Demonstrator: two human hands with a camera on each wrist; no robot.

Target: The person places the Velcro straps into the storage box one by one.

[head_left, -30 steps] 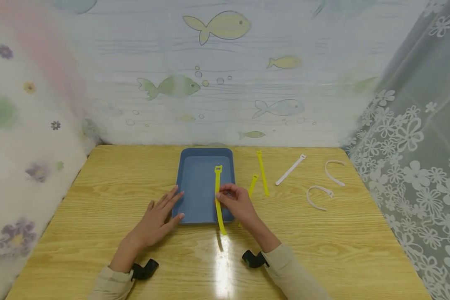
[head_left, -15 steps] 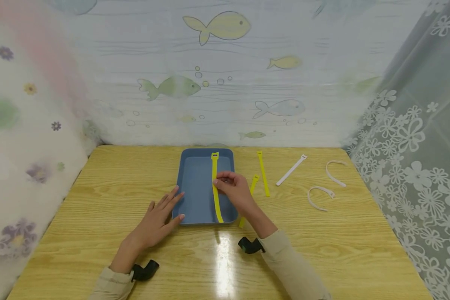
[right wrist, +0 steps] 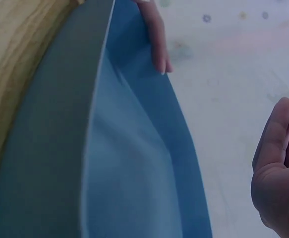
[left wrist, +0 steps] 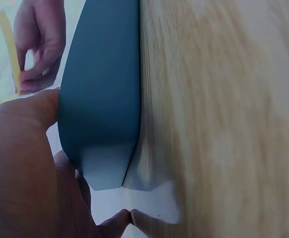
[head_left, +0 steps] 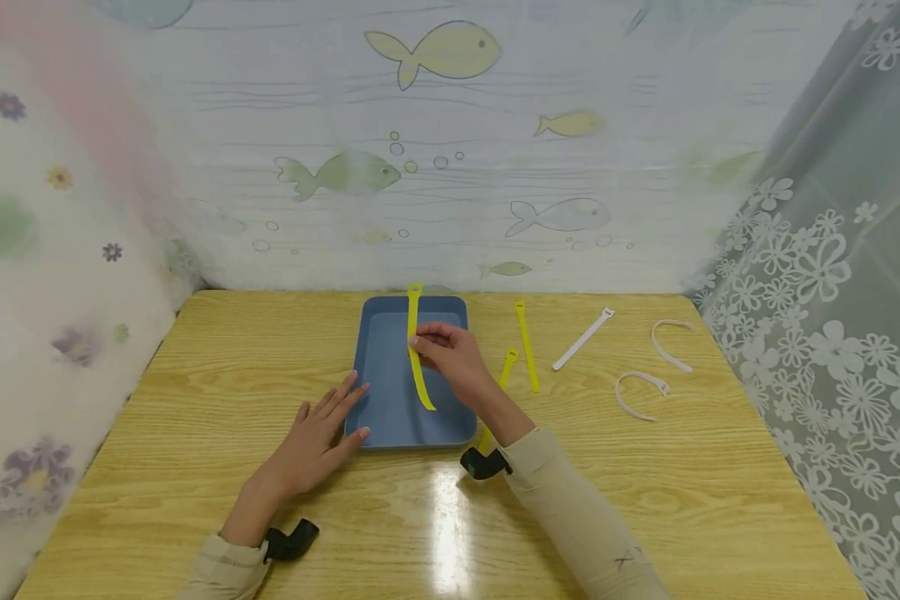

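- Pinched between thumb and fingertips of the right hand [head_left: 450,354], the yellow strap [head_left: 416,350] hangs over the blue tray [head_left: 390,417] at centre frame; this grip is narrow and closed on the strap's mid-length.
- Strap attitude: upper end stands above the tray's far rim, lower end dangles free over the tray floor, apparently not yet resting on it.
- Left hand [head_left: 318,433], lower left of centre, lies flat with straight fingers, fingertips touching the tray's near-left corner, probably to steady it on the bench [head_left: 195,400].
- Right of the tray lie two more yellow straps [head_left: 525,346] and three white straps [head_left: 585,337].
- Left wrist view adds the tray's outer wall [left wrist: 102,99] against the thumb, with the right hand [left wrist: 40,44] beyond.
- Right wrist view shows the tray interior [right wrist: 129,168]; the head view alone shows strap length.
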